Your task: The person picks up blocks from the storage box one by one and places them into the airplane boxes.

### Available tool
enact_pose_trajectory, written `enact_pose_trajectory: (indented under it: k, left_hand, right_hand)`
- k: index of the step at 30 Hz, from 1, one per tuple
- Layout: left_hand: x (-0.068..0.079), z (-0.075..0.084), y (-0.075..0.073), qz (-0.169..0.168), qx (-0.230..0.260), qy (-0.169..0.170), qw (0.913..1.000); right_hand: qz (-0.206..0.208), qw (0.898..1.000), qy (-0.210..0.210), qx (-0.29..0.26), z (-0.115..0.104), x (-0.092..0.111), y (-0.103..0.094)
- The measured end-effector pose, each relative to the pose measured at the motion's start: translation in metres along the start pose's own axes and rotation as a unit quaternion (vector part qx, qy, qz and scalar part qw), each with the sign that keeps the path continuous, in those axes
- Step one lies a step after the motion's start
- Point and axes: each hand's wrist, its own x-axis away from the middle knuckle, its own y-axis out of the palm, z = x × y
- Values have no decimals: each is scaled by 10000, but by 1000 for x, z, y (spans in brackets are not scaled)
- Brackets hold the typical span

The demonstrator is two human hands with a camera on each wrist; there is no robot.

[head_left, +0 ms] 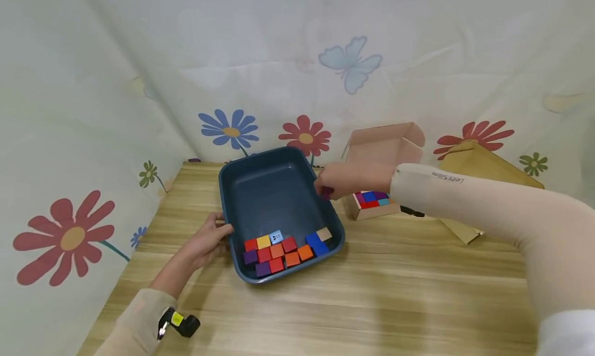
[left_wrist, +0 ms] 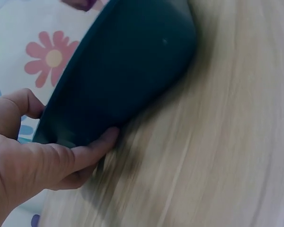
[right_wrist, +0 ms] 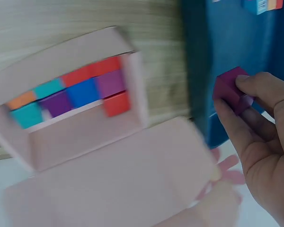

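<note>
A dark blue rectangular tray (head_left: 269, 198) stands tilted slightly across the table, with several coloured cubes (head_left: 276, 250) grouped at its near end. My left hand (head_left: 204, 245) grips the tray's left side, thumb at the rim and fingers against the outer wall. Between the thumb and fingers of my right hand (right_wrist: 267, 118) is a purple cube (right_wrist: 229, 90), held over the tray's right edge. Beside that edge is an open cardboard box (right_wrist: 87, 146), holding more cubes (right_wrist: 83, 92) in red, blue, purple, teal and orange along one side.
Another cardboard box (head_left: 483, 165) stands farther right, partly hidden behind the right sleeve. Behind the wooden table (head_left: 362, 299) hangs a white cloth (head_left: 269, 46) printed with flowers and a butterfly. The right forearm crosses in front of the boxes.
</note>
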Motion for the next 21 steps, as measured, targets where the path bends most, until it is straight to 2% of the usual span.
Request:
enact_pose_trajectory:
  k: [2, 6, 8, 13, 16, 21]
  left_hand:
    - [1, 0, 0, 34, 56, 7, 10000]
    - [2, 2, 1, 137, 146, 23, 9998]
    - [3, 3, 2, 165, 161, 30, 9997]
    - [4, 4, 3, 187, 170, 28, 9997]
    - [4, 4, 4, 209, 223, 2, 9995]
    - [3, 3, 5, 190, 216, -14, 9996]
  right_hand:
    - [39, 10000, 75, -50, 7, 12, 2]
    - [126, 9969, 448, 630, 21, 35, 4]
    - [176, 9940, 501, 957, 25, 42, 3]
    - [452, 9901, 94, 1323, 33, 49, 3]
    - [499, 9867, 11, 1546, 39, 53, 5]
    - [448, 9935, 7, 1046, 54, 60, 15]
